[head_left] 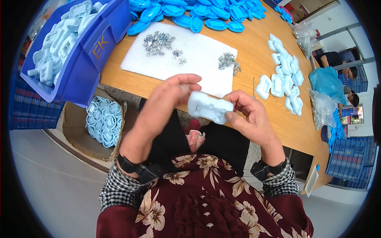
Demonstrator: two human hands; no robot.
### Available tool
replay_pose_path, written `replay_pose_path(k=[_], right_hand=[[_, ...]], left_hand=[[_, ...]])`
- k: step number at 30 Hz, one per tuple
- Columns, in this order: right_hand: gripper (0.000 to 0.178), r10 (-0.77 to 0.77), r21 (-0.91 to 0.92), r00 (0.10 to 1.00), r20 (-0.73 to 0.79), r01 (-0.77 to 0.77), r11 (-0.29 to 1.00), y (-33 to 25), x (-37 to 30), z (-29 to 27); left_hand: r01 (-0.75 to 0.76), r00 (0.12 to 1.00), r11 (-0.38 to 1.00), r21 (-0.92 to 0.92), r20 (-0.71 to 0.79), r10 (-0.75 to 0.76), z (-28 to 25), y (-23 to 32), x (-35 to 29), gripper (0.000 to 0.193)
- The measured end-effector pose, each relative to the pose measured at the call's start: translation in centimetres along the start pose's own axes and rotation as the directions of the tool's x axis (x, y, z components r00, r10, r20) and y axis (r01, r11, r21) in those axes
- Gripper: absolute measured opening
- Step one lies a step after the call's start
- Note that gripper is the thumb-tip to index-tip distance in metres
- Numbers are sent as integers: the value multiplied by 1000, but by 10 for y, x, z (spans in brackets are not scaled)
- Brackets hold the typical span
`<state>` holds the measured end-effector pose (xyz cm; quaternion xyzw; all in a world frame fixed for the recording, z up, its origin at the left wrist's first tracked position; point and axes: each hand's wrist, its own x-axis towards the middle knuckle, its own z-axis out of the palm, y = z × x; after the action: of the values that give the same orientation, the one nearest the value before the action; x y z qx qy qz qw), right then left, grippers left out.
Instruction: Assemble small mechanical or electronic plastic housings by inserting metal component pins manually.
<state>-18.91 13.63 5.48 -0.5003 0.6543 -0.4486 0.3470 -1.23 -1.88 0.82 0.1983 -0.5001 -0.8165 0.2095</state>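
A pale blue plastic housing (210,108), hollowed and with rounded ends, is held above my lap at the table's near edge. My right hand (250,115) grips its right end between thumb and fingers. Close to its left end is my left hand (170,97), with fingers stretched out past its upper edge. The left thumb is hidden, and I see nothing held in that hand. Beyond the hands lies a white foam sheet (198,43) carrying small metal parts: a larger pile (157,42), a few pieces (178,56) beside it, and another pile (227,60) at its right edge.
Pale blue housings (287,69) lie to the right on the wooden table (254,47), near a thin rod (254,87). Bright blue oval parts (216,24) are heaped at the back. A blue bin (79,75) of pale housings stands left, above a cardboard box (75,133) of ring-shaped parts.
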Motion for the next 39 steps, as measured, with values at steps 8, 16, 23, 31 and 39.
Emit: replay_pose_path(k=[8,16,23,31,39], right_hand=[[23,-4,-163,954,300,56,985,-26,40,6],[21,-93,-523,996,1,80,848,12,126,22],[15,-55,-541,998,-31,30,840,20,136,31],[19,-61,-489,993,106,105,866,-15,97,21],[17,-87,-648,993,76,116,752,15,101,18]], left_hand=[[275,739,942,193,584,-336,-26,24,7,60],[274,948,859,-432,273,-165,-37,-11,-4,61],[241,964,750,-615,241,-113,-43,-14,-4,60],[81,996,888,-454,-4,-93,-31,0,6,56],[35,982,928,-370,-158,-100,-24,2,7,55]])
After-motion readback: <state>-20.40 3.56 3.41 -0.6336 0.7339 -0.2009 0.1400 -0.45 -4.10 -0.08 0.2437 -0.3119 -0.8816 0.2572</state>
